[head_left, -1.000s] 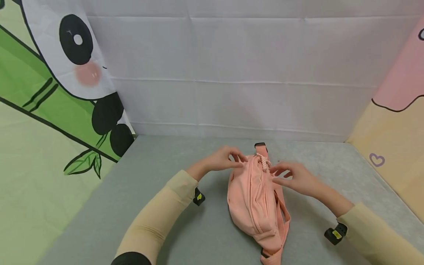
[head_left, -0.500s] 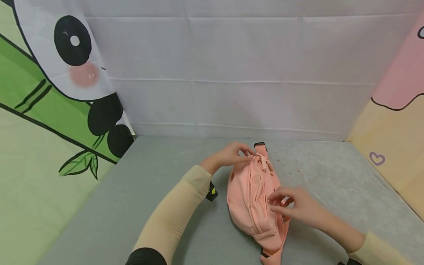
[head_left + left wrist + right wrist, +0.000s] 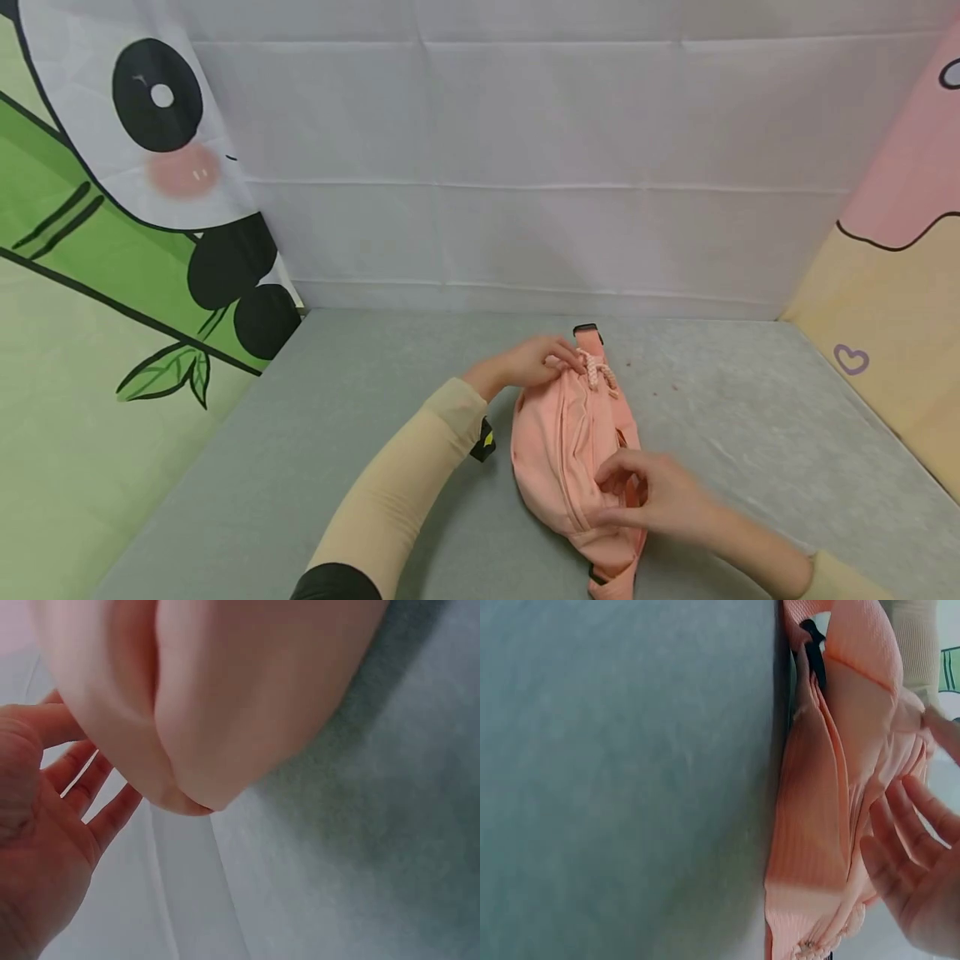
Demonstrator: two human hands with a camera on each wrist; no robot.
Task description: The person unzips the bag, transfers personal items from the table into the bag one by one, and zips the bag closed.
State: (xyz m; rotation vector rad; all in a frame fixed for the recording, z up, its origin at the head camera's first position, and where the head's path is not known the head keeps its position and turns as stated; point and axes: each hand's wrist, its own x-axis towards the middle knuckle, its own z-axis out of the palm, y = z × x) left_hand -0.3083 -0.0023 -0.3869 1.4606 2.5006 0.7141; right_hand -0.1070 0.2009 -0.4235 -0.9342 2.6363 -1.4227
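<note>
A pink waist bag (image 3: pixel 543 450) lies lengthwise on the grey table, its zipper running down the front. At the bag's far end, my left hand (image 3: pixel 536 360) pinches the fabric beside the braided cord pull (image 3: pixel 592 371). In the left wrist view the thumb and index tips are hidden behind the bag; the other fingers spread loosely. Over the lower right side is my right hand (image 3: pixel 660 496), thumb and fingers apart. The right wrist view has its thumb touching a bulge of fabric, with the other fingers (image 3: pixel 900 832) fairly straight against the front.
A webbing strap (image 3: pixel 802 825) runs along the bag's right side. Black buckles (image 3: pixel 587 330) sit at both ends. Small brown specks (image 3: pixel 655 393) lie on the table (image 3: pixel 390 350) to the right. A white fabric backdrop (image 3: pixel 525 150) rises behind, with printed cartoon panels on both sides.
My right hand has moved from near the cord pull down the bag's right side. The left hand has shifted slightly right, onto the far end by the cord. The bag has barely moved.
</note>
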